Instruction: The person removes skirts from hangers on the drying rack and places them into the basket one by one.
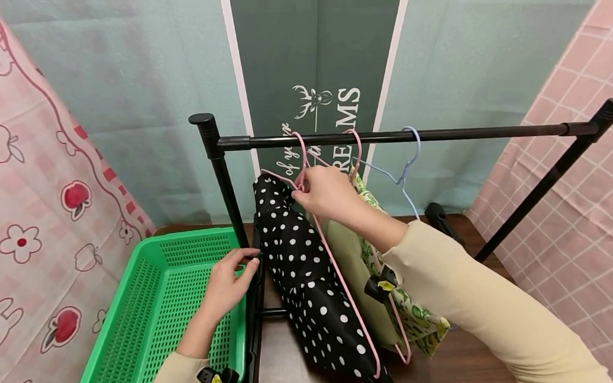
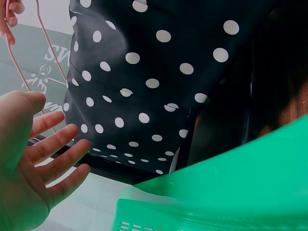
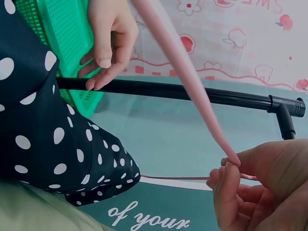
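Observation:
My right hand (image 1: pixel 333 192) pinches a pink hanger (image 3: pixel 180 62) close below its hook, between thumb and fingertips. The hook sits over the black rail (image 1: pixel 494 132) of a clothes rack. From this hanger hangs a black cloth item with white polka dots (image 1: pixel 313 292), its lower end slanting toward me. Beside the rack's left post, my left hand (image 1: pixel 230 286) hovers over the edge of a green basket (image 1: pixel 192 236). Its fingers are spread and loosely bent in the left wrist view, with nothing held, near the dotted cloth.
Right of the dotted cloth hang an olive-green cloth (image 1: pixel 342 242) and a leaf-print cloth (image 1: pixel 419 320), with a second pink hanger. Further right, a blue hanger (image 1: pixel 418 145) hooks on the rail. Printed curtains stand behind and on both sides.

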The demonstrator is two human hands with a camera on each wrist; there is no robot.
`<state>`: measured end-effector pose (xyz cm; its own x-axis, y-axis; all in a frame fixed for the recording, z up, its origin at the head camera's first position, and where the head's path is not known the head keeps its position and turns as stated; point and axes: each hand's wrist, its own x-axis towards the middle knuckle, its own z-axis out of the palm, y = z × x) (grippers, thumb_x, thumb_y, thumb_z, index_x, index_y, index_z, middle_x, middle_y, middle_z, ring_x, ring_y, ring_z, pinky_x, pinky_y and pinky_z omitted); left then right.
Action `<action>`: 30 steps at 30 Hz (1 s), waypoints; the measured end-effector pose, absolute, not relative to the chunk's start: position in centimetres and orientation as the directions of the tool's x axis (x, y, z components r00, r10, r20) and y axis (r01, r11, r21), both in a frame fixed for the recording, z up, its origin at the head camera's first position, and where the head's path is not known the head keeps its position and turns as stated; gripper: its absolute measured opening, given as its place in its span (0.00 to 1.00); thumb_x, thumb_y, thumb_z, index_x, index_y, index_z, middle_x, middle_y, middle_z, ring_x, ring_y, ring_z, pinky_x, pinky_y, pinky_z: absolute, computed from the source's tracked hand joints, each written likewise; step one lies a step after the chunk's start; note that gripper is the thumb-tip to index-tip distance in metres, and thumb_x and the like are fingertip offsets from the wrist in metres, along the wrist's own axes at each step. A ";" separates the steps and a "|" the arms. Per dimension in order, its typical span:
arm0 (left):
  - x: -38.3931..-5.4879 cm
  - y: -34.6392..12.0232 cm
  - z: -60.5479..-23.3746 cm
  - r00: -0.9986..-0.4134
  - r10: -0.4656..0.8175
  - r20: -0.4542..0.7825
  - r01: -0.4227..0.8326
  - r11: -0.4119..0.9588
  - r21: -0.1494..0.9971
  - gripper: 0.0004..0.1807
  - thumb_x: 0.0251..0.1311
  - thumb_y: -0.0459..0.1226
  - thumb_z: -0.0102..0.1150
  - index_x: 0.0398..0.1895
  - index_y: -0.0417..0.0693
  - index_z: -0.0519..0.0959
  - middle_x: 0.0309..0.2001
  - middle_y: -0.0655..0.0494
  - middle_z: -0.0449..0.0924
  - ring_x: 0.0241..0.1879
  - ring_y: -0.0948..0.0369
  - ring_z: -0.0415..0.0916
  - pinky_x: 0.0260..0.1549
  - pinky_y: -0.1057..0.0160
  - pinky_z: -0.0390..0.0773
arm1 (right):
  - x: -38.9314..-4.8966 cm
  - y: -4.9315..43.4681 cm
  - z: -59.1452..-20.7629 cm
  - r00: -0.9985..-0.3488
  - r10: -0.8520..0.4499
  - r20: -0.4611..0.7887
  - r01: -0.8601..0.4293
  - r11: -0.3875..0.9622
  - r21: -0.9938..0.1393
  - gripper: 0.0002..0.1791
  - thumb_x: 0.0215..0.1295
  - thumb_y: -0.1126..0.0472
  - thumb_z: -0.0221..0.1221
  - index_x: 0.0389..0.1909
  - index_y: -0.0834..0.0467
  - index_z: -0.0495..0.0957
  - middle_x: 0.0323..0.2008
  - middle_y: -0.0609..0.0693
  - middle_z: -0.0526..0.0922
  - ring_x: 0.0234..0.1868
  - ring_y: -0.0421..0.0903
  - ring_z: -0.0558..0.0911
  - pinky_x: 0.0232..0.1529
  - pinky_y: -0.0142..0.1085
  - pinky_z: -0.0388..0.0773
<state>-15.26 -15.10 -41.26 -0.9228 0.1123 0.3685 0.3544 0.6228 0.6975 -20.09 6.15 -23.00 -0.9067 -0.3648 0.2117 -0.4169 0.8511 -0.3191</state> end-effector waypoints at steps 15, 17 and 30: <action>-15.2 -15.0 -41.3 -0.918 0.119 0.378 0.365 0.623 0.691 0.13 0.65 0.43 0.52 0.47 0.49 0.79 0.44 0.55 0.79 0.39 0.61 0.77 0.27 0.64 0.77 | -20.1 6.1 -22.7 -0.912 -0.361 0.196 -0.406 0.863 -0.300 0.09 0.61 0.58 0.54 0.34 0.55 0.82 0.29 0.47 0.83 0.26 0.45 0.79 0.27 0.36 0.71; -15.1 -15.0 -41.2 -0.919 0.120 0.375 0.364 0.622 0.693 0.13 0.65 0.43 0.51 0.47 0.49 0.79 0.44 0.54 0.79 0.39 0.60 0.77 0.27 0.64 0.77 | -20.1 6.1 -22.7 -0.910 -0.363 0.199 -0.408 0.864 -0.294 0.09 0.62 0.58 0.54 0.35 0.55 0.82 0.27 0.47 0.83 0.25 0.45 0.79 0.26 0.36 0.71; -15.0 -15.0 -41.1 -0.937 0.080 0.339 0.315 0.612 0.726 0.11 0.64 0.41 0.52 0.46 0.50 0.79 0.43 0.54 0.79 0.39 0.59 0.78 0.32 0.60 0.80 | -19.8 6.8 -22.0 -0.883 -0.362 0.299 -0.445 0.848 -0.287 0.09 0.61 0.59 0.55 0.35 0.56 0.83 0.21 0.48 0.80 0.18 0.44 0.73 0.16 0.32 0.61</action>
